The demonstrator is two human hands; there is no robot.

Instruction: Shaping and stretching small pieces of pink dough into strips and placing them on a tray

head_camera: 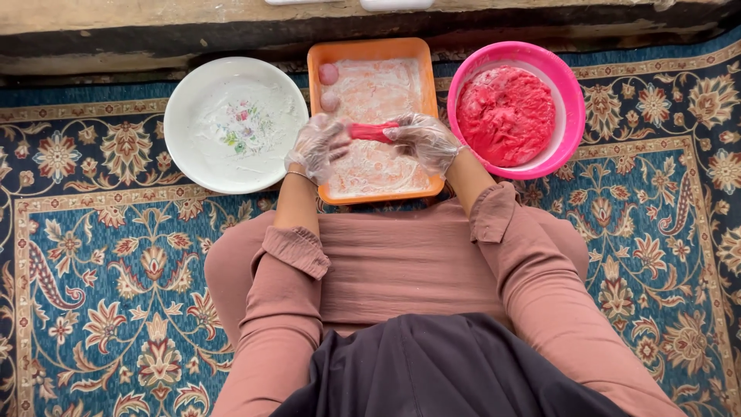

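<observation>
Both my hands wear clear plastic gloves and meet over an orange rectangular tray (313, 93) dusted with white flour. Between them stretches a short roll of red dough (371, 131): my left hand (316, 147) holds its left end and my right hand (424, 141) grips its right end. Two small pale pink dough balls (329, 74) lie in the tray's far left corner. A pink bowl (570, 100) to the right of the tray holds a big lump of red dough (505, 114).
A white plate (185, 116) with a flower pattern and a coat of flour sits left of the tray. Everything rests on a blue patterned carpet (100, 270). A dark stone ledge (154, 35) runs along the far edge. My knees in pink cloth are folded below the tray.
</observation>
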